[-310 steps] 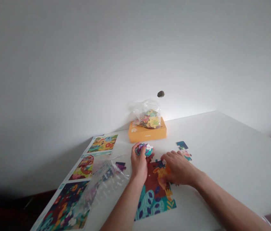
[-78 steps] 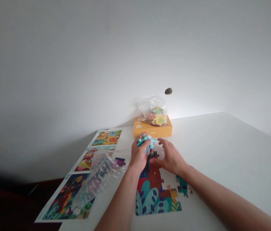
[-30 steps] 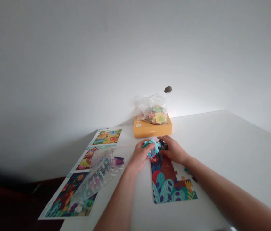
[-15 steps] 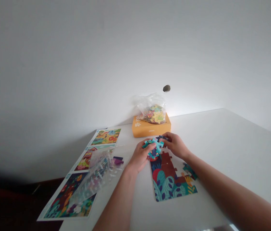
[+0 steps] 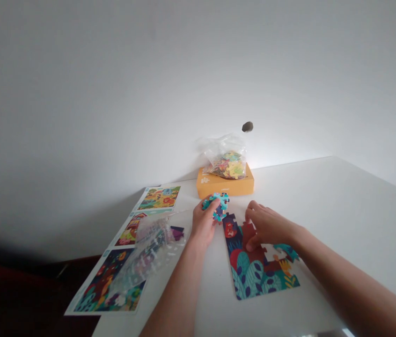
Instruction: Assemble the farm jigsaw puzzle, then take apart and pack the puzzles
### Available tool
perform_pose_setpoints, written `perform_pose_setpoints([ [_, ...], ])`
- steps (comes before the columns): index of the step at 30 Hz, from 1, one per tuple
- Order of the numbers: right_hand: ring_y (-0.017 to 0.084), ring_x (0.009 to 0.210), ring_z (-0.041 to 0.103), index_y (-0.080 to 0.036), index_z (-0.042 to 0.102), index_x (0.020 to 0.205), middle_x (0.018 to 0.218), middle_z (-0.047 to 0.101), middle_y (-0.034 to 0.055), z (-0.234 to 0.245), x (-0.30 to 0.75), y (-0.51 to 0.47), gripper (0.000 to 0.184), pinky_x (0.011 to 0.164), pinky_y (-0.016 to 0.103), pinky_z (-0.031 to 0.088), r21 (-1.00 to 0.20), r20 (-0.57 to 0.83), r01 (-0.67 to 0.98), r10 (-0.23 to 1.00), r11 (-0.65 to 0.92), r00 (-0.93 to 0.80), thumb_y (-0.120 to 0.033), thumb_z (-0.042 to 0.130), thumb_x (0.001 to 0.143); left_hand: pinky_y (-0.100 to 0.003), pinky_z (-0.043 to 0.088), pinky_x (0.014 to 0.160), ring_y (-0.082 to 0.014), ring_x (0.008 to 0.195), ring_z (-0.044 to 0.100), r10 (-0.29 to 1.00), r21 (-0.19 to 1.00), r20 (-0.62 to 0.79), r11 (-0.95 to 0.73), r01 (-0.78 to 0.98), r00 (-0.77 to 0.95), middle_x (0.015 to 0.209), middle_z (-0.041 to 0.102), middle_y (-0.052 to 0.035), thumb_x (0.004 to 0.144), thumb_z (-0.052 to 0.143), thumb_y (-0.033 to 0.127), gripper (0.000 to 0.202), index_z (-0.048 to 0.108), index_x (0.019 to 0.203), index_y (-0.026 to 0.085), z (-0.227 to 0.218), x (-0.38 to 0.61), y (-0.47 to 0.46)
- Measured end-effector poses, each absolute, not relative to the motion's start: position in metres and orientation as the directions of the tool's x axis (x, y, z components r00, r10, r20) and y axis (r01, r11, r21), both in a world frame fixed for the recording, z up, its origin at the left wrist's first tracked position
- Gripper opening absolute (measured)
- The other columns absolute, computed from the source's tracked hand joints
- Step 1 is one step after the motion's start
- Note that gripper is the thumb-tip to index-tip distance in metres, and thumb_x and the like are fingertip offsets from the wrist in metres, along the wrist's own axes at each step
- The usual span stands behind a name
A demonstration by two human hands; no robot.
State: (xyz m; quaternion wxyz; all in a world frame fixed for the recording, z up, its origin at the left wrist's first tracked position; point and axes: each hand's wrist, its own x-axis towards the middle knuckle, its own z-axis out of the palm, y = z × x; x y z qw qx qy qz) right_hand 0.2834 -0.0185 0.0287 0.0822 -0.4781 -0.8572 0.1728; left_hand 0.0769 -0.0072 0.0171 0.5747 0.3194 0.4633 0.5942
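My left hand (image 5: 204, 220) is closed around several turquoise and dark jigsaw pieces (image 5: 222, 202), the thumb lying on top of them. Below and to the right of it lies a partly joined jigsaw puzzle (image 5: 250, 276), showing blue leaves, a brown shape and a small red figure at its upper left. My right hand (image 5: 268, 227) is over the puzzle's upper right side. Its thumb and forefinger are apart, the thumb on or just above the brown part. No piece shows between them. A turquoise piece (image 5: 287, 250) is partly hidden beside my right wrist.
Left of my hands, a clear plastic bag (image 5: 145, 252) with pieces lies across a printed picture sheet (image 5: 89, 299). A purple piece (image 5: 177, 233) is by the bag. At the wall stands a yellow box (image 5: 224, 188), topped by another bag of pieces (image 5: 231, 161).
My right hand has come down and nearer over the puzzle, away from the left; the dark piece at its fingers no longer shows there. The puzzle's upper left corner is now uncovered.
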Motion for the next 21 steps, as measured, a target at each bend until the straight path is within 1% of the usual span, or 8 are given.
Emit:
perform_pose_setpoints([
  [4,0.021,0.075,0.059,-0.022,0.055,0.096,0.087,0.063,0.0036,0.027,0.276,-0.018,0.053,0.059,0.026,0.038,-0.520,-0.080,0.763,0.868,0.384,-0.490,-0.035,0.084,0.054,-0.019,0.035,0.038,-0.0100,0.047,0.056,0.981,0.916,-0.171,0.123,-0.381,-0.095,0.063,0.066,-0.0009,0.062,0.081,0.040,0.044,0.065,0.091,0.012,0.017,0.077,-0.008],
  [6,0.018,0.067,0.059,-0.023,0.052,0.098,0.079,0.065,0.0005,0.025,0.273,-0.016,0.048,0.055,0.025,0.037,-0.607,-0.087,0.720,0.872,0.337,-0.482,-0.026,0.080,0.059,-0.018,0.035,0.038,-0.0095,0.046,0.056,0.978,0.913,-0.191,0.146,-0.382,-0.080,0.063,0.066,-0.0016,0.061,0.081,0.041,0.043,0.065,0.088,0.011,0.017,0.076,-0.008],
  [9,0.015,0.061,0.060,-0.023,0.049,0.095,0.072,0.067,-0.0018,0.023,0.270,-0.012,0.025,0.057,0.024,0.041,-0.764,-0.004,0.580,0.897,0.283,-0.443,-0.019,0.063,0.074,-0.018,0.037,0.039,-0.0092,0.047,0.056,0.978,0.900,-0.208,0.184,-0.395,-0.019,0.065,0.067,-0.0023,0.062,0.081,0.040,0.042,0.065,0.087,0.011,0.017,0.074,-0.009],
  [12,0.013,0.059,0.060,-0.022,0.046,0.095,0.069,0.067,-0.0021,0.023,0.267,-0.008,0.009,0.060,0.026,0.045,-0.868,0.146,0.409,0.932,0.282,-0.333,-0.020,0.047,0.086,-0.020,0.043,0.044,-0.0108,0.051,0.058,0.971,0.892,-0.192,0.234,-0.386,0.144,0.067,0.067,-0.0032,0.064,0.081,0.038,0.040,0.065,0.091,0.012,0.017,0.076,-0.013],
  [14,0.013,0.058,0.059,-0.022,0.046,0.103,0.068,0.065,-0.0024,0.024,0.264,-0.007,0.013,0.060,0.026,0.047,-0.883,0.227,0.339,0.928,0.324,-0.295,-0.024,0.041,0.091,-0.022,0.044,0.044,-0.0120,0.052,0.059,0.955,0.897,-0.167,0.250,-0.364,0.244,0.070,0.068,-0.0034,0.064,0.081,0.036,0.040,0.064,0.094,0.014,0.018,0.078,-0.015],
  [16,0.013,0.058,0.059,-0.022,0.042,0.115,0.070,0.064,-0.0021,0.023,0.260,-0.009,0.023,0.059,0.026,0.048,-0.897,0.259,0.276,0.918,0.344,-0.301,-0.026,0.037,0.093,-0.022,0.044,0.044,-0.0124,0.051,0.060,0.951,0.905,-0.141,0.236,-0.354,0.273,0.071,0.068,-0.0027,0.064,0.081,0.034,0.041,0.063,0.096,0.016,0.019,0.079,-0.017],
  [19,0.015,0.067,0.063,-0.021,0.033,0.129,0.085,0.066,0.0032,0.018,0.254,-0.012,0.035,0.064,0.030,0.051,-0.902,0.275,0.257,0.920,0.347,-0.279,-0.029,0.031,0.095,-0.021,0.044,0.044,-0.0117,0.051,0.059,0.978,0.910,-0.121,0.177,-0.374,0.168,0.071,0.067,-0.0007,0.064,0.082,0.034,0.041,0.062,0.096,0.017,0.019,0.078,-0.015],
  [21,0.020,0.089,0.063,-0.019,0.035,0.133,0.107,0.065,0.0108,0.014,0.251,-0.015,0.042,0.079,0.038,0.051,-0.826,0.304,0.389,0.903,0.409,-0.304,-0.034,0.039,0.094,-0.019,0.041,0.041,-0.0107,0.049,0.058,0.992,0.908,-0.119,0.121,-0.401,0.030,0.070,0.067,-0.0001,0.064,0.081,0.037,0.043,0.063,0.098,0.017,0.020,0.075,-0.012],
])
